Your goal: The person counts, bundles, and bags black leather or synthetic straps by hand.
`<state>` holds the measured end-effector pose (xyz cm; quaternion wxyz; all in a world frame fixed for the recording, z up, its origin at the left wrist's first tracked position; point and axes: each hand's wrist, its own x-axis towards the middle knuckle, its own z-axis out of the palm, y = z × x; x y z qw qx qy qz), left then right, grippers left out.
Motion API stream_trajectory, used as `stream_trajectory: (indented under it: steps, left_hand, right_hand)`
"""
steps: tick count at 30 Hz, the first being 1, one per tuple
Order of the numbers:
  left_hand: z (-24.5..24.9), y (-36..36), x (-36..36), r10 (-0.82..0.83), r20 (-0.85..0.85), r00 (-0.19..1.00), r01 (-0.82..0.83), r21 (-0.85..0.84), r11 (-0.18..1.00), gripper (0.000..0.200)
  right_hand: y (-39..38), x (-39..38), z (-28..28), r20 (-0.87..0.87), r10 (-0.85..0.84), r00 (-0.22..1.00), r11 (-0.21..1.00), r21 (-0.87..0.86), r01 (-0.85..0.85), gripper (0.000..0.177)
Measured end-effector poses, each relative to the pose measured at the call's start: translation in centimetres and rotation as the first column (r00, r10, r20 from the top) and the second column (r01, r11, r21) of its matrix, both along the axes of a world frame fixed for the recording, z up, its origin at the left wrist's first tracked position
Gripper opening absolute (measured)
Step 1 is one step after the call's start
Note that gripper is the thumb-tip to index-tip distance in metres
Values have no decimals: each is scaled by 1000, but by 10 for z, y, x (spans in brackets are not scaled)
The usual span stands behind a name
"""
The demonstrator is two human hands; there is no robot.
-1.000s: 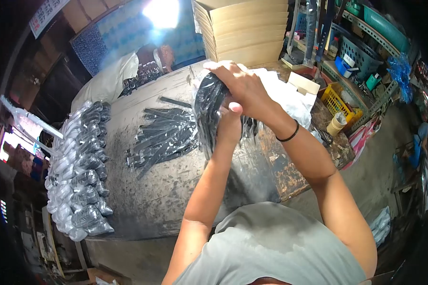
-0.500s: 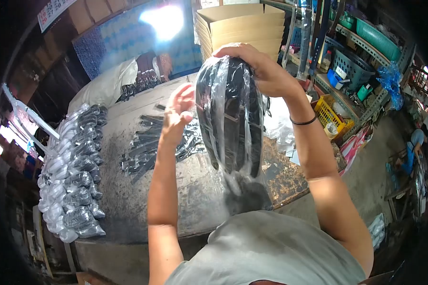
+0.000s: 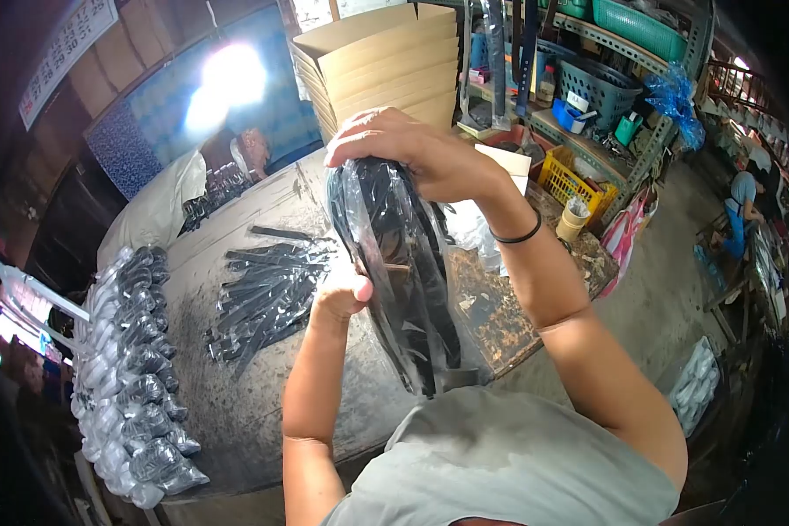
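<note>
A scuffed, dark-grey tabletop (image 3: 259,399) spans the centre of the frame, with grey metal shelving (image 3: 695,54) at upper right, stacked tan cardboard boxes (image 3: 390,74) at upper centre and a row of filled clear plastic bags (image 3: 140,377) at left. An elongated, clear-plastic-wrapped black bundle (image 3: 403,285) occupies the centre; the right hand (image 3: 412,149) grips its top end, while the left hand (image 3: 340,291) contacts its left side, its finger closure hidden.

Glossy clear plastic (image 3: 356,206) around the black bundle (image 3: 422,298), rough tabletop (image 3: 245,403), matt cardboard boxes (image 3: 394,74), matt cloth shirt (image 3: 508,460)
</note>
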<state>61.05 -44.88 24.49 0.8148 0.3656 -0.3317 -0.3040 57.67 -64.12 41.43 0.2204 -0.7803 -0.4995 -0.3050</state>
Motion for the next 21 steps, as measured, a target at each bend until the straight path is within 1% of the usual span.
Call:
stream_trajectory:
  steps: [1,2,3,5,6,8,9,11,12,13,15,16,17,20,21]
  left_hand:
    - [3,-4,-5,35,-12,999,-35,-19,999,104]
    - [7,-6,-12,36,-12,999,-36,-18,999,104]
    - [18,-7,-23,88,0,996,-88,38,995,103]
    - [19,-6,-23,39,-45,998,-33,142,989,99]
    - [14,-10,-19,39,-45,998,-32,144,989,99]
    - [8,-20,-16,-92,-25,995,91,-20,996,96]
    - [15,-23,-23,-93,-25,995,93,-18,996,96]
    - [32,-25,-43,-76,-56,996,69,-128,989,94]
    - [30,-25,-45,-76,-54,996,69,-127,989,94]
    - [26,-24,-46,-27,-63,998,19,-131,991,95]
    - [13,-17,-39,19,-86,996,-24,-60,998,83]
    - [7,-14,-36,41,-96,994,-44,-23,999,78]
    - [3,-11,-33,148,-37,988,-146,51,988,65]
    - [15,-7,-35,259,23,966,-260,101,960,33]
    - [16,-3,-33,290,79,954,-296,69,953,34]
  right_hand:
    - [1,0,1,6,8,1000,1000,3,-8,42]
    - [2,0,2,12,17,1000,1000,6,-17,41]
    - [3,2,1,13,17,1000,1000,8,-17,41]
    - [4,4,1,0,78,997,996,42,-77,41]
    - [4,7,0,0,77,997,996,44,-77,41]
    - [5,12,-4,11,72,997,995,62,-73,40]
    - [6,12,-4,12,71,997,995,64,-72,40]
    - [9,12,-4,25,57,998,997,48,-58,40]
    - [10,12,-4,27,57,998,997,48,-58,40]
    - [11,12,-4,36,41,999,998,54,-43,40]
    - [14,14,-3,46,26,999,998,62,-29,40]
    - [15,16,-4,34,28,999,994,105,-32,40]
    - [16,18,-6,20,31,999,989,147,-34,41]
    - [22,28,-10,11,-7,1000,990,138,6,44]
    - [26,24,-6,-29,-24,999,995,91,27,50]
